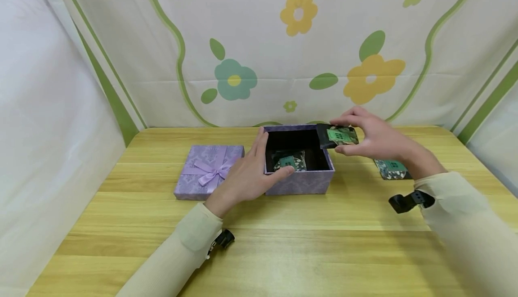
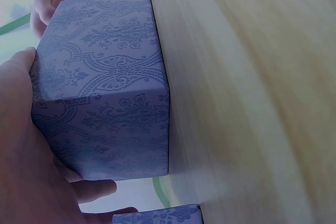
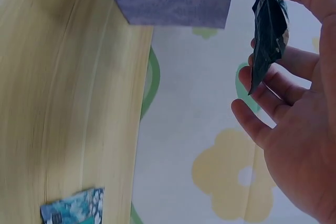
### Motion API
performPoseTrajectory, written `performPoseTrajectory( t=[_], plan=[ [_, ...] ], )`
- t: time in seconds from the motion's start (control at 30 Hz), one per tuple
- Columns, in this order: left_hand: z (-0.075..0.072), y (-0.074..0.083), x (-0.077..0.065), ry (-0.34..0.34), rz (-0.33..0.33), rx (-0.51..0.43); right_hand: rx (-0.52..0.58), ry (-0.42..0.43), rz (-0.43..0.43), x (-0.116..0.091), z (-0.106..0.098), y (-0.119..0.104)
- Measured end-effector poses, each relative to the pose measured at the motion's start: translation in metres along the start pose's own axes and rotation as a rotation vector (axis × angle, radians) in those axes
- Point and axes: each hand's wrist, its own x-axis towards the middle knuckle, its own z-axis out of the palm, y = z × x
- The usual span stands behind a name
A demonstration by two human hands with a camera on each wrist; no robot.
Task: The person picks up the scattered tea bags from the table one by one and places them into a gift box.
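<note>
My right hand (image 1: 374,132) pinches a small black sachet with a green label (image 1: 341,135) between thumb and fingers, over the right rim of a lidless purple box (image 1: 299,183). Seen from the right wrist, the sachet (image 3: 269,35) is nearly edge-on, above the level of the box's rim. My left hand (image 1: 247,175) rests against the box's near left corner, fingers extended along the left side and thumb laid across the front rim. Inside the dark interior lies another sachet with a green label (image 1: 292,160), partly covered by the left thumb.
Left of the box lies its purple lid (image 1: 197,189) with a ribbon bow, partly behind my left hand. Another green-labelled sachet (image 1: 392,169) is on the wooden table (image 1: 307,252) to the right, partly hidden by my right wrist. A flowered cloth (image 1: 283,54) hangs behind the table.
</note>
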Motion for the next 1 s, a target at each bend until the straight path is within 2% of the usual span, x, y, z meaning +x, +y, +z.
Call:
performPoseTrajectory(
  t=[0.27, 0.57, 1.0],
  plan=[
    [0.0, 0.0, 0.001, 0.009, -0.006, 0.027, 0.031, 0.001, -0.065, 0.012, 0.014, -0.017],
    [0.0, 0.0, 0.0, 0.006, -0.013, 0.017, 0.037, -0.016, -0.104, 0.026, 0.029, -0.032],
    [0.0, 0.0, 0.001, -0.002, -0.005, 0.024, 0.051, -0.051, -0.149, 0.038, 0.046, -0.042]
  ],
)
